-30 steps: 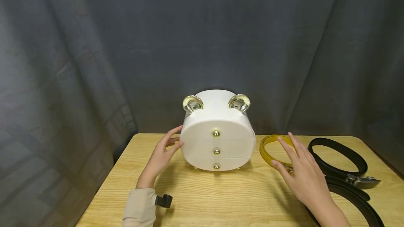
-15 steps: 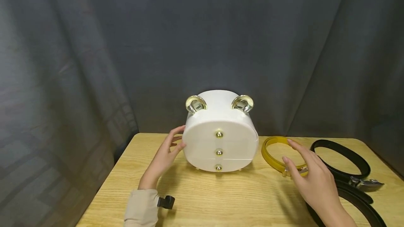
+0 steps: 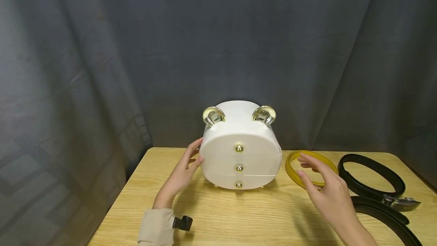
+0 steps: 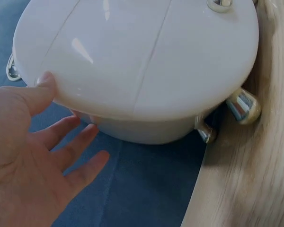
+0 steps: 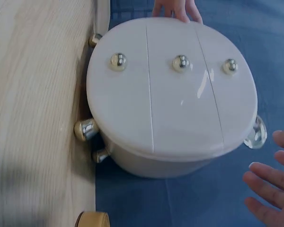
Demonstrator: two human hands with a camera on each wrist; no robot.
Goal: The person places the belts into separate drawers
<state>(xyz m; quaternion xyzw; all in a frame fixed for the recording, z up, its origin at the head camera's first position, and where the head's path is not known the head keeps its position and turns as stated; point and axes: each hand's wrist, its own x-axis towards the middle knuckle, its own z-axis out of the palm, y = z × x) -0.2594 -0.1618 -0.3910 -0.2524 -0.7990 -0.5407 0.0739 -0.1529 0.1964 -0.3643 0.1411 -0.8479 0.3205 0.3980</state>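
A white drawer box [image 3: 218, 162] with gold ear shapes and gold ball knobs stands on the wooden table. My left hand [image 3: 181, 177] is at its left side, the thumb [image 4: 46, 85] touching the front edge and the other fingers spread loosely along the side wall. To the right of the box, my right hand [image 3: 329, 196] is held in the air with relaxed, parted fingers and nothing in them. It overlaps a coiled yellow belt [image 3: 291, 170] in the head view. All the drawers look closed, and the right wrist view shows three gold knobs [image 5: 181, 63] down the front.
A coiled black belt [image 3: 355, 186] with a silver buckle [image 3: 404, 203] lies at the table's right side. Another black belt [image 3: 379, 207] lies nearer, partly hidden by my right forearm. A dark grey curtain [image 3: 239, 48] hangs behind the table [image 3: 239, 219].
My right hand shifts right, then back left toward the box, its fingers a little more bent now. The left hand stays at the box's side. The head view shifts slightly.
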